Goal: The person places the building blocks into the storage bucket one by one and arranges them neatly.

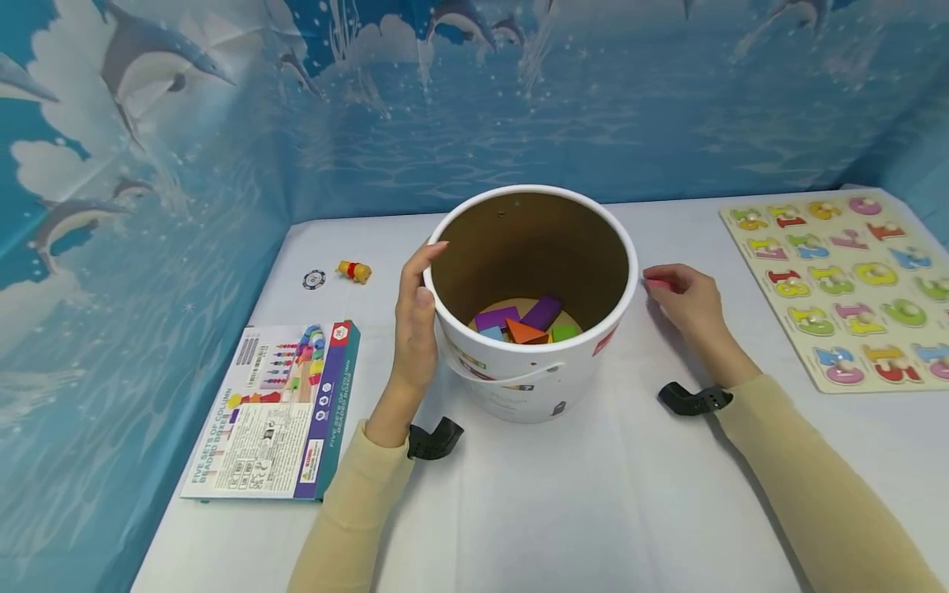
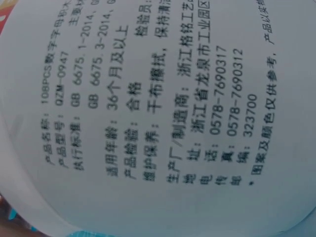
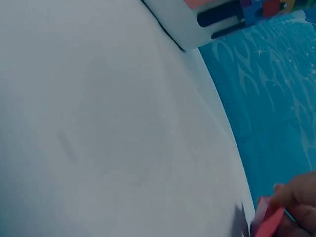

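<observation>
A white bucket with printed pictures and a thin white handle stands on the table. Several coloured blocks lie on its bottom, among them a purple block and an orange triangle. My left hand rests against the bucket's left side near the rim, fingers fairly straight. To the right of the bucket, my right hand pinches a pinkish-red block. In the right wrist view that block shows between thumb and fingers, its full shape partly hidden. The left wrist view is filled by the bucket's printed wall.
A beaded-column toy box lies at the left. Behind it are a small yellow bear figure and a round chip. A number puzzle board lies at the right. Blue dolphin-print cloth hangs behind the table.
</observation>
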{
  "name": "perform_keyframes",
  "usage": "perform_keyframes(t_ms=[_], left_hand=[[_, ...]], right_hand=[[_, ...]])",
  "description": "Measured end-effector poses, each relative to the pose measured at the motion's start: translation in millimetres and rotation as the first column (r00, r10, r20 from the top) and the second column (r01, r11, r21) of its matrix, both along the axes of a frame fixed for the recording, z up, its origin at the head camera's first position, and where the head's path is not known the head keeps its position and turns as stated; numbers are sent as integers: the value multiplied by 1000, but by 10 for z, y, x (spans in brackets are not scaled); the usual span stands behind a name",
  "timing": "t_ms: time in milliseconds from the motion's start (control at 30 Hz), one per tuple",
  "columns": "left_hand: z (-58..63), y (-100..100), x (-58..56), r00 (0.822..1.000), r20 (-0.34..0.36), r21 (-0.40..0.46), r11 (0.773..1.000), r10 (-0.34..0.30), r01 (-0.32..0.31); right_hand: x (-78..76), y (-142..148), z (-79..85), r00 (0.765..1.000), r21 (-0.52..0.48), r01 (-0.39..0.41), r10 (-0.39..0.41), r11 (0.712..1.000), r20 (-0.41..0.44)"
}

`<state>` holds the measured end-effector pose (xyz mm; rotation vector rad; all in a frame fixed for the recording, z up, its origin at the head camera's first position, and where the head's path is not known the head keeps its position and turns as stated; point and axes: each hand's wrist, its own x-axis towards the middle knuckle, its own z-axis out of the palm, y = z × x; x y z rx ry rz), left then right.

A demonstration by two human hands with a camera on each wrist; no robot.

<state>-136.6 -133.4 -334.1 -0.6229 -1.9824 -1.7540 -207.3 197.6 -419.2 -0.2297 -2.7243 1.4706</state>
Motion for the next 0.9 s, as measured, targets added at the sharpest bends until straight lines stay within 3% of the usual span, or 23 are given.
perform_keyframes(t_ms=[100, 167, 200, 233, 333, 467, 567, 667, 767, 833, 900], left_hand=[[1, 2, -4, 1000, -4, -5, 1000, 2, -2], [1, 3, -5, 1000, -3, -7, 1000, 2, -2], [2, 4, -6, 1000, -1, -9, 1000, 2, -2], [1, 4, -6, 1000, -1, -8, 1000, 1, -1], [0, 4, -4, 1000, -6, -6, 1000, -1, 1], [-2, -1, 1, 1000, -9, -2, 1000, 4, -4], [-3, -4, 5, 1000, -4, -3, 1000, 7, -7], [-3, -2, 6, 1000, -4, -6, 1000, 8, -8], [1, 1, 3, 1000, -8, -6, 1000, 4, -4], [5, 2, 4, 1000, -8, -7, 1000, 4, -4], [9, 2, 6, 1000, -5, -9, 1000, 3, -3]], right_hand=[[104, 21, 38, 992, -224, -30, 57, 974, 114], [170, 34, 73, 982, -411, -28, 102, 911, 161], [205, 42, 97, 977, -498, -24, 127, 867, 173], [243, 48, 129, 972, -576, -18, 150, 817, 182], [343, 53, 262, 968, -786, -18, 208, 618, 142], [450, 7, 558, 969, -928, -77, 246, 365, 17], [535, -59, 848, 968, -964, -128, 242, 231, -70], [646, -143, 1147, 962, -968, -198, 222, 153, -161], [755, -229, 1406, 938, -951, -293, 224, 100, -266], [819, -294, 1545, 913, -932, -355, 241, 75, -329], [871, -374, 1663, 894, -916, -394, 262, 72, -364]])
